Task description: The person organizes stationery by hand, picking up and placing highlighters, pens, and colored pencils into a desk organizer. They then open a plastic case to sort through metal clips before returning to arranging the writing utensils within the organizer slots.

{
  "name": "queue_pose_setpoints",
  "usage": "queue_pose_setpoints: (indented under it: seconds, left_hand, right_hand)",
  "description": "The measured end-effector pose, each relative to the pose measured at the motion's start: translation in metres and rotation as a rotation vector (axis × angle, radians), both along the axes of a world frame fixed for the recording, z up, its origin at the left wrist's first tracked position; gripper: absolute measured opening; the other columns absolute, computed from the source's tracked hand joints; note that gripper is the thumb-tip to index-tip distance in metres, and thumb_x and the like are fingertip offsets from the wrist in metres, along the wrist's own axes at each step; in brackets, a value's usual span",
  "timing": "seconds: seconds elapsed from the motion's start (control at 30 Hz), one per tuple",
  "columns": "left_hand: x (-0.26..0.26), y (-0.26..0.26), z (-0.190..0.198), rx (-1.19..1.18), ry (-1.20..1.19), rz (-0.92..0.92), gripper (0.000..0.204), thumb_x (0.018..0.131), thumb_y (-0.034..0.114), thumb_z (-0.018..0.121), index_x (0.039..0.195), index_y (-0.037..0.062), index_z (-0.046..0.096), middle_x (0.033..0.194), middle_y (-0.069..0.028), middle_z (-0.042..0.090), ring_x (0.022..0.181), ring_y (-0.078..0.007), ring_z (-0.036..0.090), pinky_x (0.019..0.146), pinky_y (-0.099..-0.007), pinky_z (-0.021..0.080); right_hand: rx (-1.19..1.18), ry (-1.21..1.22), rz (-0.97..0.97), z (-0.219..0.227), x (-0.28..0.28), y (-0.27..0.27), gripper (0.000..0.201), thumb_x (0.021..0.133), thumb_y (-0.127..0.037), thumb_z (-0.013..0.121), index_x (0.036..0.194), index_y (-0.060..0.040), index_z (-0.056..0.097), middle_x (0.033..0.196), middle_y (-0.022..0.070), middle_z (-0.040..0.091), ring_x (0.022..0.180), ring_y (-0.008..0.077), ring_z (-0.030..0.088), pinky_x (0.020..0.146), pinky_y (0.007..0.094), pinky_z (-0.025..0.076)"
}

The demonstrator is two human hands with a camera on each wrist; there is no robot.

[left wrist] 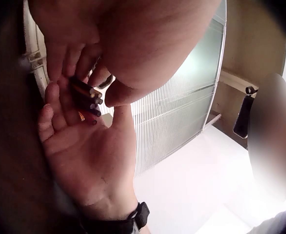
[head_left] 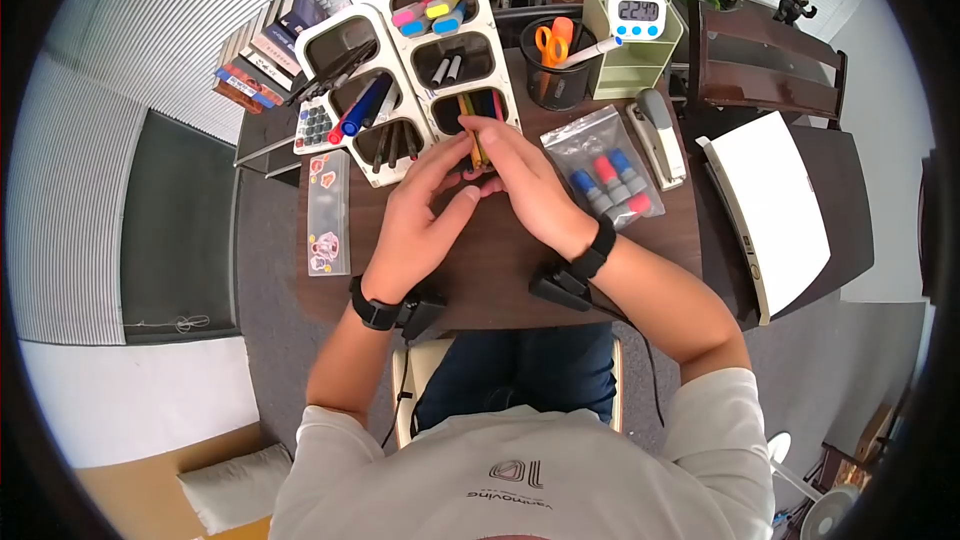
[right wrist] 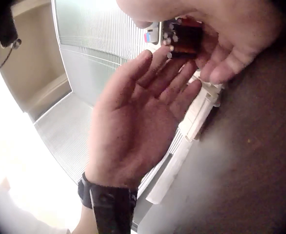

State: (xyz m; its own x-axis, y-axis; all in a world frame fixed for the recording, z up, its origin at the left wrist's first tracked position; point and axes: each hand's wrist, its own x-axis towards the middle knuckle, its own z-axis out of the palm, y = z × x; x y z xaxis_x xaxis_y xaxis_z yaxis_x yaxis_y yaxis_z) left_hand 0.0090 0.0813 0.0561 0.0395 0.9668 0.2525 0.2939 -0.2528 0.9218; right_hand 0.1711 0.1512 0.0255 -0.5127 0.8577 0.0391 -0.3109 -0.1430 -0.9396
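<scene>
**Pencil bundle cupped betw. both hands, by organiser**

L hand (head_left: 415,230) and R hand (head_left: 535,185) not clenched: fingers relaxed, slightly bent, cradling pencil bundle (head_left: 479,152) from either side. Bundle sits approx. 1 o'clock of L hand, 10 o'clock of R hand, touching fingers of both; wrist views show its round ends. Organiser (head_left: 434,92) at 11, w/ pens & highlighters; mesh cup (head_left: 552,86) at 1; zip bag (head_left: 577,145) at 3, near R hand; stickered case (head_left: 328,215) at 9, all on worktop (head_left: 480,280).

Hidden: most of bundle, behind fingers; exact no. of pencils unclear. Can't tell if far ends are inside nearest compartment. Wrist views dim, partly blurred.
</scene>
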Motion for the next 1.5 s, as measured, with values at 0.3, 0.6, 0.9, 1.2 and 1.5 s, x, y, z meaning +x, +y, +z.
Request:
queue_pose_setpoints:
  seconds: [0.3, 0.6, 0.9, 1.2, 1.5]
  left_hand:
    - [-0.011, 0.002, 0.01, 0.028, 0.071, -0.063, 0.039, 0.097, -0.002, 0.061, 0.136, 0.0009, 0.064, 0.148, -0.0138, 0.053, 0.132, -0.0216, 0.058, 0.11, -0.0353, 0.049]
    - [-0.039, -0.014, 0.024, 0.245, 0.381, -0.011, 0.028, 0.092, -0.003, 0.068, 0.12, 0.0003, 0.068, 0.121, -0.0095, 0.064, 0.097, -0.015, 0.064, 0.088, -0.0314, 0.054]
    - [-0.122, 0.032, 0.055, 0.228, 0.179, 0.492, 0.045, 0.089, -0.007, 0.071, 0.132, 0.0047, 0.064, 0.113, -0.0064, 0.058, 0.097, -0.0106, 0.058, 0.073, -0.0236, 0.052]
    - [-0.096, 0.074, 0.11, 0.443, 0.817, 0.048, 0.044, 0.082, 0.004, 0.081, 0.125, 0.008, 0.071, 0.116, -0.009, 0.065, 0.107, -0.0262, 0.066, 0.089, -0.0353, 0.055]
    - [-0.094, 0.072, 0.105, 0.707, 0.855, 0.23, 0.023, 0.088, 0.008, 0.079, 0.11, 0.0052, 0.073, 0.102, -0.0106, 0.071, 0.093, -0.027, 0.069, 0.082, -0.0347, 0.055]
  right_hand:
    - [0.077, 0.087, 0.06, 0.002, 0.015, -0.008, 0.05, 0.109, -0.034, 0.053, 0.151, -0.0076, 0.053, 0.13, 0.0041, 0.063, 0.109, 0.0095, 0.058, 0.086, 0.0269, 0.05]
    - [-0.002, 0.081, 0.099, 0.008, 0.013, -0.016, 0.065, 0.108, -0.029, 0.053, 0.164, -0.0099, 0.026, 0.124, 0.0121, 0.065, 0.102, 0.0162, 0.065, 0.087, 0.0305, 0.052]
    - [-0.014, 0.006, 0.11, 0.009, 0.018, -0.017, 0.063, 0.11, -0.034, 0.046, 0.164, -0.0083, 0.024, 0.109, 0.0168, 0.073, 0.084, 0.0143, 0.066, 0.076, 0.027, 0.051]
    - [0.013, -0.006, 0.1, 0.011, 0.019, -0.018, 0.057, 0.112, -0.038, 0.043, 0.16, -0.0086, 0.033, 0.099, 0.0122, 0.073, 0.078, 0.0117, 0.063, 0.073, 0.0259, 0.049]
    - [0.009, 0.007, 0.125, 0.021, 0.025, -0.027, 0.051, 0.11, -0.029, 0.048, 0.155, -0.0062, 0.04, 0.08, 0.0073, 0.069, 0.063, 0.009, 0.057, 0.06, 0.0246, 0.045]
